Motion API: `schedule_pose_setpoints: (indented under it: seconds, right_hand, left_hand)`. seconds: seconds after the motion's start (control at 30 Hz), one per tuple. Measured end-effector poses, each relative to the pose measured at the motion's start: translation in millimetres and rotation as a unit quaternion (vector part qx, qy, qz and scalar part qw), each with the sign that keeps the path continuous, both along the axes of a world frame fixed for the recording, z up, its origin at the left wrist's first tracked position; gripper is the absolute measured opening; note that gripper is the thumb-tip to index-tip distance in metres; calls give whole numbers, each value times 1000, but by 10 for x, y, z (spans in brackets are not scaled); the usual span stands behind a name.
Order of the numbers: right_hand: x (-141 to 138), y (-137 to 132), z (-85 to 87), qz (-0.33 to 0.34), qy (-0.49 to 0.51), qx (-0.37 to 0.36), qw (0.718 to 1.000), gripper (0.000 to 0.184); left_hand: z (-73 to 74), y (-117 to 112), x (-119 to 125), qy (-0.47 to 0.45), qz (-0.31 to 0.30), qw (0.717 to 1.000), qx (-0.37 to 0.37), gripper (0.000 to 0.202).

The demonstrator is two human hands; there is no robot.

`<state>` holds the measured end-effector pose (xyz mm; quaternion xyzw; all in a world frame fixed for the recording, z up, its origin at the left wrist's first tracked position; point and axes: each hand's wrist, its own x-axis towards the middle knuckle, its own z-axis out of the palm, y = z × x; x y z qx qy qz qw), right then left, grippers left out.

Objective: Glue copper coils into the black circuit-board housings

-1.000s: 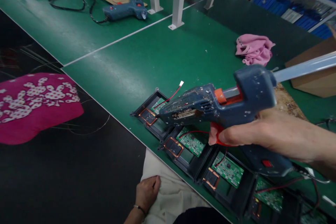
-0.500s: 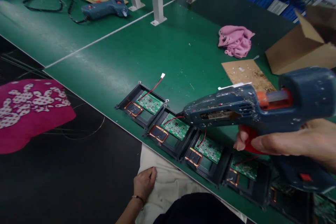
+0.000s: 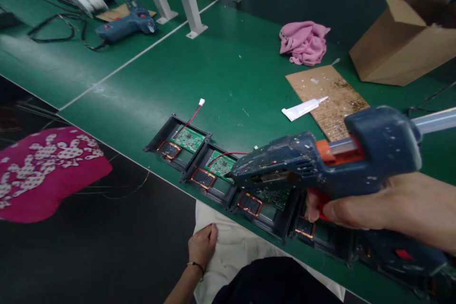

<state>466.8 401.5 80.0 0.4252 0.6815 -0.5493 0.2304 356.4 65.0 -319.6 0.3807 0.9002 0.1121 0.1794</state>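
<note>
Blue plastic: the hot glue gun (image 3: 299, 164) is gripped by the right hand (image 3: 384, 204), fingers (image 3: 312, 210) curled at the red trigger (image 3: 322, 205). Its nozzle (image 3: 232, 175) is held close to the green circuit board (image 3: 220, 166) in the second black case (image 3: 224, 199) from the left on the counter (image 3: 156, 90). The left hand (image 3: 203, 246) is curled into a fist on the lap (image 3: 231, 235); whether anything is held cannot be told. The board could be smeared by a mistimed squeeze, or the red wire (image 3: 228, 153) behind the barrel snagged by a sideways sweep
</note>
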Motion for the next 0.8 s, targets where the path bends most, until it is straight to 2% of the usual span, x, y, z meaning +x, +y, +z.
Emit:
schedule_pose_setpoints:
  seconds: [0.2, 0.4, 0.8]
  right_hand:
    - [-330, -81, -135, 27, 29, -19, 999, 10]
    - [-487, -117, -270, 73, 39, 21, 996, 6]
    - [-648, -165, -196, 112, 24, 32, 993, 1]
  left_hand:
    - [-5, -6, 3, -4, 7, 1000, -1, 47]
    - [0, -11, 0, -17, 10, 1000, -6, 47]
    - [-6, -18, -3, -23, 10, 1000, -5, 45]
